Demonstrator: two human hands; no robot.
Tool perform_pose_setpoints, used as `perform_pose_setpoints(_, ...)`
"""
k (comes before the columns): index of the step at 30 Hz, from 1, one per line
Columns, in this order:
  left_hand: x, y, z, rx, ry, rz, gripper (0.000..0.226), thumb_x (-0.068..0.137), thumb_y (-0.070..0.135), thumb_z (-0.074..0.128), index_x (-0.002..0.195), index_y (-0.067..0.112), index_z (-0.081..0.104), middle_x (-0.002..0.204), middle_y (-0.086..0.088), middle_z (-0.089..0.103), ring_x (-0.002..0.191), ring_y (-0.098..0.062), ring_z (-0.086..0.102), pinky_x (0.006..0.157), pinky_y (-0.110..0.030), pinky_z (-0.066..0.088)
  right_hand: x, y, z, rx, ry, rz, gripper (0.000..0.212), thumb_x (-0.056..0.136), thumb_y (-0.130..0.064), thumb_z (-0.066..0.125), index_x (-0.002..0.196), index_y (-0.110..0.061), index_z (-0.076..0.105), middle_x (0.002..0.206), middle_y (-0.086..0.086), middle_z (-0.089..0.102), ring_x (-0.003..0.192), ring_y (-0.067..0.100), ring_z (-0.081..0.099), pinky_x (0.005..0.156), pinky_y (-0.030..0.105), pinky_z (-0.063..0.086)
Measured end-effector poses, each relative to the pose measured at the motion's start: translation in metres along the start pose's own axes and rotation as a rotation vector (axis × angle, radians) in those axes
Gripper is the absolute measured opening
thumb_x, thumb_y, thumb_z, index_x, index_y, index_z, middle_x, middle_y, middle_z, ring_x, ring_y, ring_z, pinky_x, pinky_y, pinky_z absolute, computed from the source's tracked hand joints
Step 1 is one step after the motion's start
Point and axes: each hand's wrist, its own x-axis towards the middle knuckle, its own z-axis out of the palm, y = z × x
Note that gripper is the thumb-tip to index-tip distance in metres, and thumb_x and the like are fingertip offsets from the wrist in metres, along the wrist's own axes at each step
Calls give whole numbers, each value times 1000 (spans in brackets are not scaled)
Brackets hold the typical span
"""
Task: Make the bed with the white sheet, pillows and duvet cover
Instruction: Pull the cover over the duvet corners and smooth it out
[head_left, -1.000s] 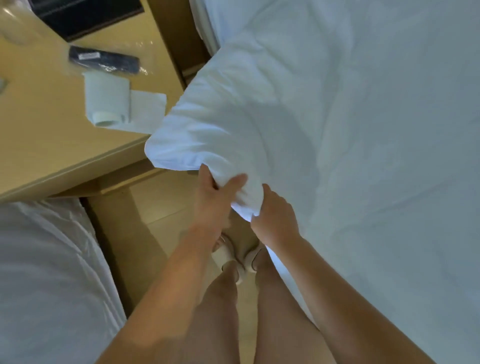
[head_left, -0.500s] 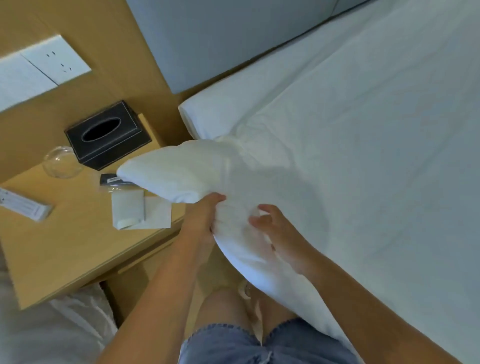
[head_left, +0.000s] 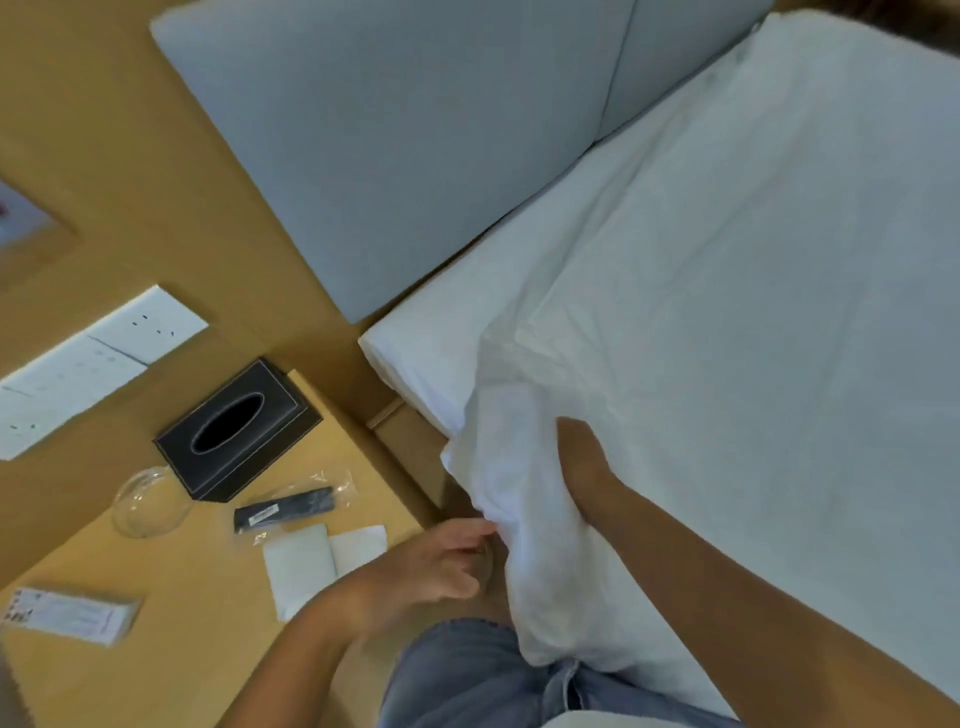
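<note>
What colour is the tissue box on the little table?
The tissue box is black with a thin pale stitched line round its edges. The head view shows it.

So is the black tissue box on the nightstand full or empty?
Cannot tell. The black tissue box stands upright on the nightstand; no tissue pokes out, and its oval slot shows only darkness inside.

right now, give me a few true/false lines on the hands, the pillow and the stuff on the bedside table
1. The right hand rests on the white pillow. True.
2. The left hand grips the remote. False: its fingertips are at the pillow's edge; the black remote lies bagged on the bedside table.
3. The tissue box is black. True.
4. The pillow lies flat against the headboard. False: it is bunched at the bed's near corner, short of the grey headboard.
</note>
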Motion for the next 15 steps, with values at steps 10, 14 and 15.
perform_pose_setpoints(10,102,102,-35,26,68,-221,18,84,26,65,81,8,67,72,-2,68,56,-5,65,53,-14,50,-49,-26,7,-38,182,-167,17,91,-16,48,75,-16,43,70,-6,49,64,8,46,60,20,39)
perform_pose_setpoints(14,115,110,-14,514,239,37,20,88,5,48,70,12,56,66,3,62,65,-13,56,52,-16,40,-35,-38,-43,445,-3,195,35,83,-47,62,87,-12,61,78,0,62,71,17,61,63,30,52)
perform_pose_setpoints(15,107,105,-9,616,247,97,17,90,8,47,82,13,61,81,2,64,78,-16,58,62,-20,43,-27,-39,-54,448,-9,251,48,79,-58,62,93,-12,62,86,3,64,77,20,63,68,35,54)
